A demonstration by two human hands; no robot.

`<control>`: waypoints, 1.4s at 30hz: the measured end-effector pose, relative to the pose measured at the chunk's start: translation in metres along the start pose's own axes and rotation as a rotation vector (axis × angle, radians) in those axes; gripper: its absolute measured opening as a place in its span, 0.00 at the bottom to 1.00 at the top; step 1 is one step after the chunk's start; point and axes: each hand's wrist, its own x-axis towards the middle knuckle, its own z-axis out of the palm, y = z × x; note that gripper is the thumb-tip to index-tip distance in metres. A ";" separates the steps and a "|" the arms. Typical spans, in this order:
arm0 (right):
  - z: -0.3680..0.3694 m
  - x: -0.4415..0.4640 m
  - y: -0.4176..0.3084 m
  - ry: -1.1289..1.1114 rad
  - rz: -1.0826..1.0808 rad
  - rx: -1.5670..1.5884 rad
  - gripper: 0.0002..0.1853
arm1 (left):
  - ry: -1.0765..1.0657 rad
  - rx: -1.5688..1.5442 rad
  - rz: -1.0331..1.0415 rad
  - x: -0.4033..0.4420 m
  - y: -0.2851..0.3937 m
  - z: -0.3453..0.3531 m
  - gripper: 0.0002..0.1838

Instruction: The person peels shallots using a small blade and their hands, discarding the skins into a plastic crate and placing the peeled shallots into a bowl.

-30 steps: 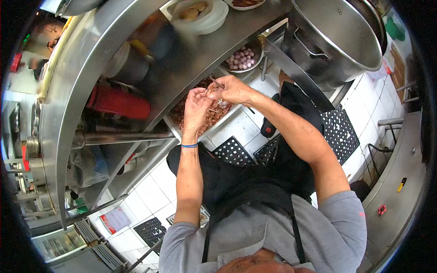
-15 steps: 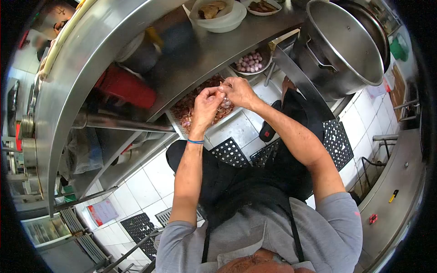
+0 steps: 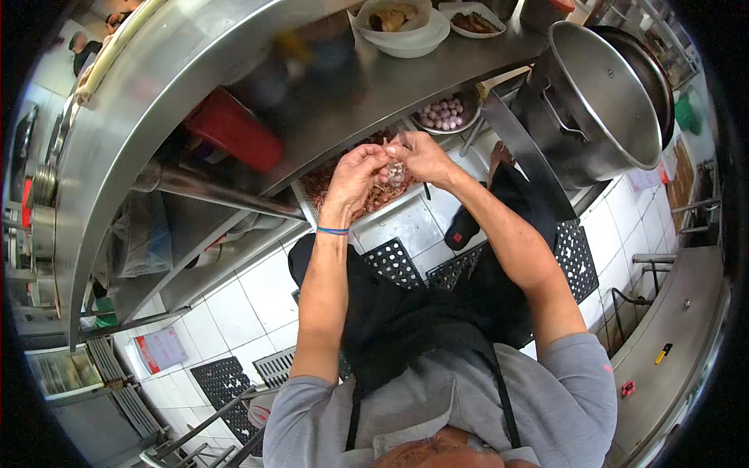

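Note:
My left hand (image 3: 355, 178) and my right hand (image 3: 422, 159) meet fingertip to fingertip over a white perforated crate (image 3: 308, 204). Both are closed in a pinch; between the left fingers is what looks like a small shallot, mostly hidden. Something thin and dark shows by the right thumb, too small to name. Reddish unpeeled shallots and loose skins (image 3: 316, 186) fill the crate below, with a few paler bulbs (image 3: 396, 175) just under the fingers. Beyond the right hand, a metal bowl (image 3: 473, 117) holds several peeled, pinkish shallots (image 3: 441, 115).
A steel counter (image 3: 328, 117) overhangs the crate, carrying white bowls (image 3: 406, 48) of food. A large steel pot (image 3: 601, 101) stands at right. A red container (image 3: 234, 132) sits under the counter at left. Black perforated mats (image 3: 392, 264) lie on the white tiled floor (image 3: 265, 292).
The view has shifted slightly, so the surroundings sit a little further right and lower near the counter. Both hands stay pinched together over the crate, with small finger movements.

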 end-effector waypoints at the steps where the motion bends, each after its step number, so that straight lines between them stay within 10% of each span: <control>1: -0.001 0.000 -0.001 -0.007 -0.010 -0.001 0.12 | -0.005 -0.082 0.024 -0.002 0.003 -0.001 0.07; 7: -0.012 0.005 0.008 0.103 -0.054 -0.435 0.13 | 0.308 0.176 0.206 -0.002 0.012 -0.012 0.11; 18: -0.024 0.055 0.149 0.002 0.248 -0.949 0.17 | 0.194 0.310 0.057 0.006 -0.003 -0.018 0.04; 42: -0.014 -0.002 0.017 0.122 0.009 -0.286 0.17 | 0.079 0.060 0.052 0.005 -0.017 -0.003 0.18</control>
